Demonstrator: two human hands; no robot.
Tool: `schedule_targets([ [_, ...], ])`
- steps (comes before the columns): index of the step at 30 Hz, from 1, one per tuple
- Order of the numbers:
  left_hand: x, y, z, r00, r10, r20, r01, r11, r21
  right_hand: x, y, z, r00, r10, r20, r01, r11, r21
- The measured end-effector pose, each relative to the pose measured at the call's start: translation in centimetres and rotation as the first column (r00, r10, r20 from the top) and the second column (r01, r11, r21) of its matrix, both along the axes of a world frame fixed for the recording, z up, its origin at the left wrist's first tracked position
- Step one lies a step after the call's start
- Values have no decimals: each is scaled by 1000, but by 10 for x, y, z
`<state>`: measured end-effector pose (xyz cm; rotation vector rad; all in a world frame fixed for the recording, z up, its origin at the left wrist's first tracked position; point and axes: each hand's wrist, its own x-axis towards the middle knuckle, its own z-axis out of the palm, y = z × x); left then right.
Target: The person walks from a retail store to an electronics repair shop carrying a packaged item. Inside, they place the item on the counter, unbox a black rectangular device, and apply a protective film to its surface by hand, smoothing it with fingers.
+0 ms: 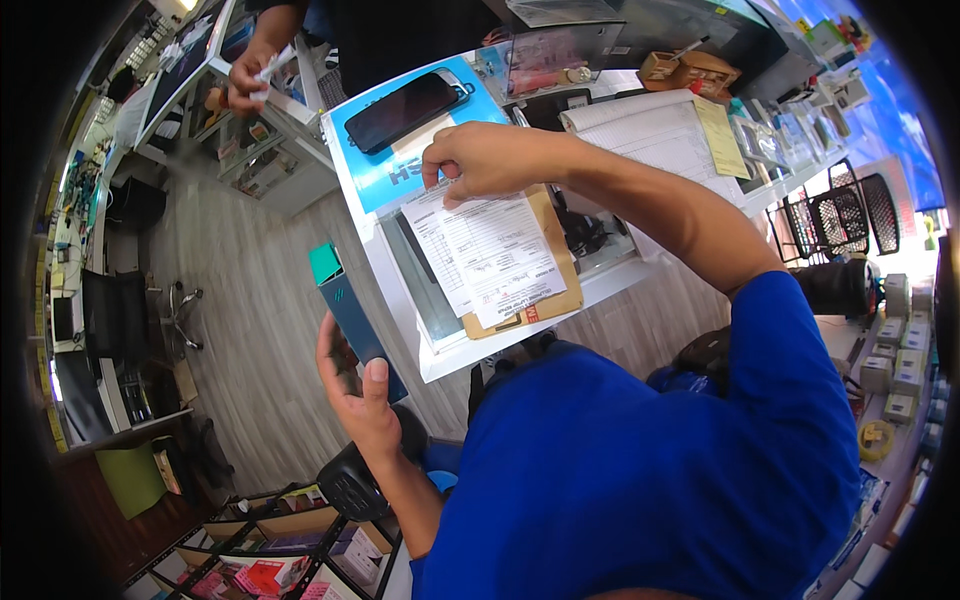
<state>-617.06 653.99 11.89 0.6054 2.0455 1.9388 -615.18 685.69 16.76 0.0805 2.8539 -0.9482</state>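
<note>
My left hand (368,405) is closed around a long, slim dark blue box (350,318) with a green end, held upright beside the counter. The thumb lies across its front and the fingers are behind it. Over the counter, my right hand (495,160) has its thumb and forefinger at the top edge of printed paper forms (500,255), which overlap one another. Beneath the forms lies a brown envelope or board (568,275). Beyond that hand, a dark phone (405,112) rests on a bright blue printed sheet (372,178).
A glass-topped white counter (433,362) stands before me. Across it, another person's hand (252,80) holds something small and white. An open notebook (645,135) with a yellow slip (720,138) lies to the right. Shelves with boxes (350,555) sit at lower left.
</note>
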Motion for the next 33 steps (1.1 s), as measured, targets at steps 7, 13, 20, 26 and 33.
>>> schedule_targets([
  [7,2,13,0,998,-63,-31,64,998,10,23,14,3,971,16,-237,-52,988,-146],
  [13,5,24,9,990,-144,-13,144,989,15,79,56,33,922,-257,-291,188,951,-244],
  [20,11,40,5,979,-203,-12,203,979,-19,138,93,0,825,-547,-143,431,773,-466],
  [26,51,50,18,861,-379,338,280,910,307,130,83,-16,858,-483,-174,415,852,-319],
  [33,117,105,3,769,-434,469,259,882,393,153,70,-22,935,-355,-14,324,868,-375],
])
